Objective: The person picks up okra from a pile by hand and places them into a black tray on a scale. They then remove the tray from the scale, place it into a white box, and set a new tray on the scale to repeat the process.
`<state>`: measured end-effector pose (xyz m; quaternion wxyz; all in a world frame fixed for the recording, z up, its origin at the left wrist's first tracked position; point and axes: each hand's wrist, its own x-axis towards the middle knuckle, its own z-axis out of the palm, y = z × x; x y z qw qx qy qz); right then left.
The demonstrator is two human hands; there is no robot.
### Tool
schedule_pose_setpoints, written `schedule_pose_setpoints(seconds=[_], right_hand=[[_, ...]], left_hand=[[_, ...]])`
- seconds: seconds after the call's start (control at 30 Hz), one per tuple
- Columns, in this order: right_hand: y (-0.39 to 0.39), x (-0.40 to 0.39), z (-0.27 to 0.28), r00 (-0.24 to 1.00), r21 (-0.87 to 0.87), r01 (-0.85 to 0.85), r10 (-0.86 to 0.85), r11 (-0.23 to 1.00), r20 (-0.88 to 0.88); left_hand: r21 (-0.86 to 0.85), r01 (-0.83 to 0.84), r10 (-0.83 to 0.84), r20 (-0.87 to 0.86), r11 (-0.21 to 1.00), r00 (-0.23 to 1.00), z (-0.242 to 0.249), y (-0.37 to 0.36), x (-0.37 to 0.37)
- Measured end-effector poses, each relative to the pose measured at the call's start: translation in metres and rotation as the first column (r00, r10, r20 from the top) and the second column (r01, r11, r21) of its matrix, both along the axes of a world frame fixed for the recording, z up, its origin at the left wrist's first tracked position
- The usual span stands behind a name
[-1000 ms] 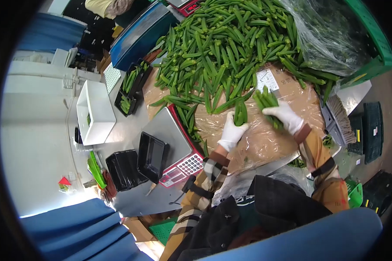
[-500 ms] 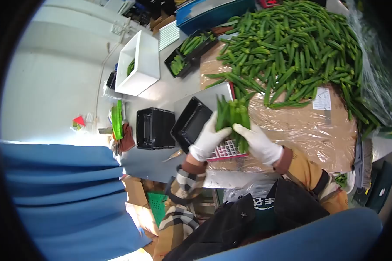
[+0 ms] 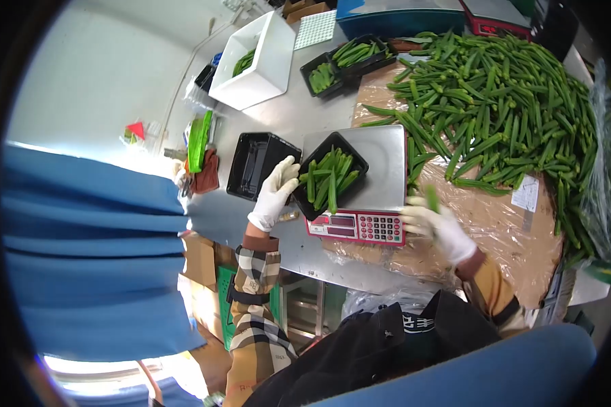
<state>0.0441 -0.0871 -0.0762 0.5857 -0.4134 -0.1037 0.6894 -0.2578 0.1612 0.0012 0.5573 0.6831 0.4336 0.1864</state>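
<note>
My gloved left hand (image 3: 276, 193) is at the left rim of a black plastic tray (image 3: 361, 163), its fingers apart and fingertips right at the edge. Okra pods (image 3: 331, 178) lie inside this tray, which rests partly on the metal plate of a digital scale (image 3: 383, 176). To the right of the scale's red-edged keypad, my gloved right hand (image 3: 436, 227) is closed around one okra pod (image 3: 432, 198), blurred by motion. Just left of the filled tray stands another black tray (image 3: 251, 163) with nothing in it.
A large okra heap (image 3: 502, 108) covers the plastic-wrapped cardboard (image 3: 482, 230) at right. Filled black trays (image 3: 322, 80) and a white foam box (image 3: 251, 85) stand at the back. A second red scale (image 3: 499, 28) is at the far right; a blue curtain (image 3: 88, 258) hangs left.
The okra bunch held between both hands is now in the black tray. My hands have moved apart, left to the tray's rim, right past the keypad. The view has shifted.
</note>
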Motion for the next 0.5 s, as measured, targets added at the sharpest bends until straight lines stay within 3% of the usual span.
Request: schedule_pose_setpoints(seconds=[0.07, 0.13, 0.33, 0.5], right_hand=[[-0.046, 0.022, -0.051, 0.96, -0.133, 0.199, -0.167, 0.971, 0.224], [-0.097, 0.047, -0.12, 0.858, -0.272, 0.26, -0.093, 0.926, 0.505], [-0.145, 0.044, -0.147, 0.814, -0.163, 0.423, -0.294, 0.891, 0.501], [-0.135, 0.044, -0.149, 0.755, -0.208, 0.388, -0.18, 0.898, 0.631]], left_hand=[[0.007, -0.216, 0.216, -0.015, 0.976, 0.976, -0.008, -0.014, -0.023], [-0.033, -0.368, 0.369, 0.029, 0.929, 0.929, -0.021, -0.031, -0.043], [0.094, -0.572, 0.558, 0.143, 0.815, 0.817, -0.057, -0.064, -0.063], [0.124, -0.608, 0.574, 0.226, 0.784, 0.787, -0.059, -0.062, -0.042]])
